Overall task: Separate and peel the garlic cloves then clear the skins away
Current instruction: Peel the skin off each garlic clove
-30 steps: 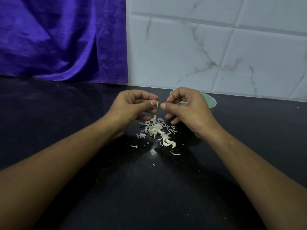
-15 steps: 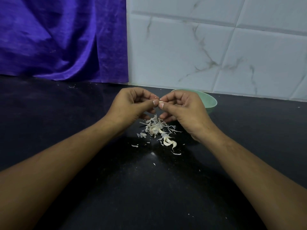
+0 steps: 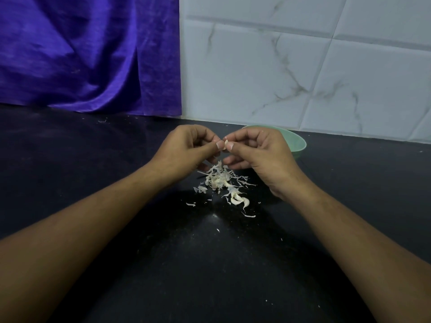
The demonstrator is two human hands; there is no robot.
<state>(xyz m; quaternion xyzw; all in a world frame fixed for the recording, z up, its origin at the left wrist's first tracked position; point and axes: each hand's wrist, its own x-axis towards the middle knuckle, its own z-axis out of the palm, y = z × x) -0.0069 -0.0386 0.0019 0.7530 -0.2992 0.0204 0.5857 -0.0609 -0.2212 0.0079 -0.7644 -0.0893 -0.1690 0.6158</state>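
Over the last second the gap between the hands has closed. The right hand (image 3: 258, 152) has drifted in toward the left hand (image 3: 186, 150) just above the middle of the frame, and both thumbs now meet on a small pale garlic clove (image 3: 225, 144). Each hand pinches it between thumb and forefinger, with the other fingers curled underneath, and it is held clear of the dark speckled stone bench (image 3: 116, 164).

Straight below lies a loose pile of thin, papery white garlic skins (image 3: 219, 179). A couple of pale curved pieces (image 3: 240, 201) sit at its lower edge; I cannot tell whether they are cloves or thick peel. A round mint-green bowl (image 3: 298, 142) stands behind the right hand, partly hidden, its inside out of sight.

The tightened two-handed pinch suggests this clove is mid-peel. With the pile on the bench, clearing has not begun.
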